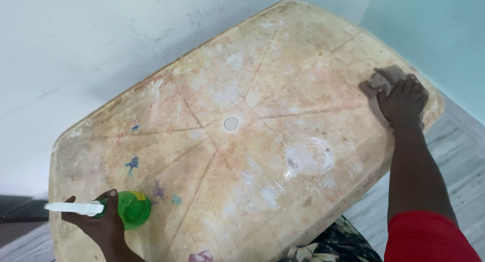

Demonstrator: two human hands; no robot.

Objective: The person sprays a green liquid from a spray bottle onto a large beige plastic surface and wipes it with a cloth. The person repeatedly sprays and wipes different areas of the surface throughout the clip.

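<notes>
The stained cream plastic table surface [242, 140] fills most of the head view, set against a pale wall [76, 50] at the far side. Ridge lines run from its corners to a small round grey cap [231, 123] at the centre. Blue, purple and teal marks sit on the near left part, and whitish scuffed patches lie right of centre.

The right hand [402, 101] is stretched out to the far right corner, arm nearly straight, red sleeve [429, 239] at the upper arm. The palm faces down, fingers bent, pressing a crumpled grey-brown cloth [380, 80] flat against the surface. The grip is closed over the cloth, which shows beyond the fingertips and under the palm.

The left hand [101, 221] sits at the near left edge, wrist low, fingers wrapped round the neck of a green translucent plastic spray bottle [132, 209] with a white trigger head [73, 207]. The grip is closed on the bottle. The bottle lies tilted, its body over the surface, the white nozzle pointing left past the edge.

Grey wood-pattern floor [454, 156] shows at the right, and dark floral fabric [336, 244] at the bottom edge.
</notes>
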